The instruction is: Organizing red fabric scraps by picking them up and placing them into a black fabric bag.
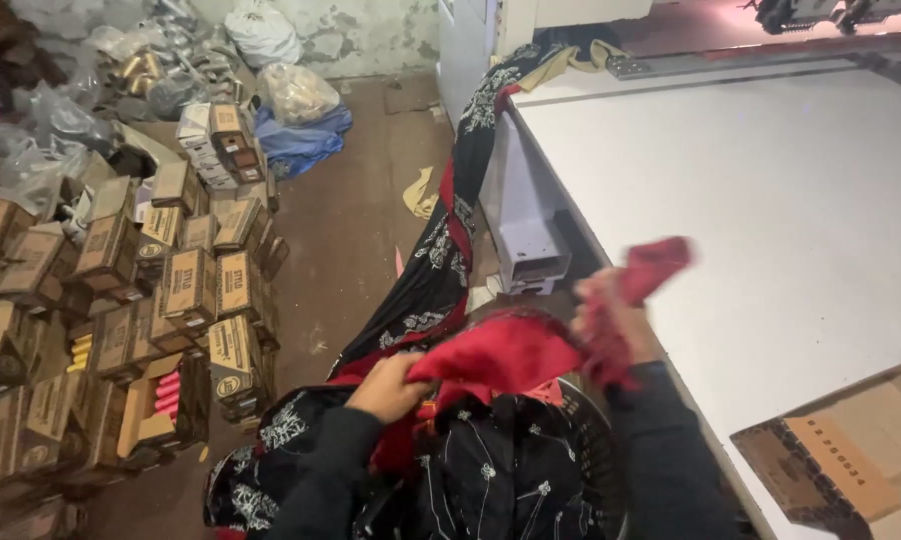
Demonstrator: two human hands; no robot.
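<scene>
Rightward, one white table [771, 200] is filling the far right. Left of it, many cardboard boxes [121, 300] are piling up on the floor [361, 240], too many to count. One long black cloth [441, 260] is trailing from the table's far corner down to the near middle. One red cloth [516, 350] is stretching between two hands: the left hand [389, 388] is gripping its left end closed, and the right hand [611, 325], blurred, is clutching its right end shut.

Stacked cardboard boxes [171, 300] crowd the floor at left (some open, showing red spools). Plastic bags [291, 92] lie beyond them. A white table [771, 220] stands right.
</scene>
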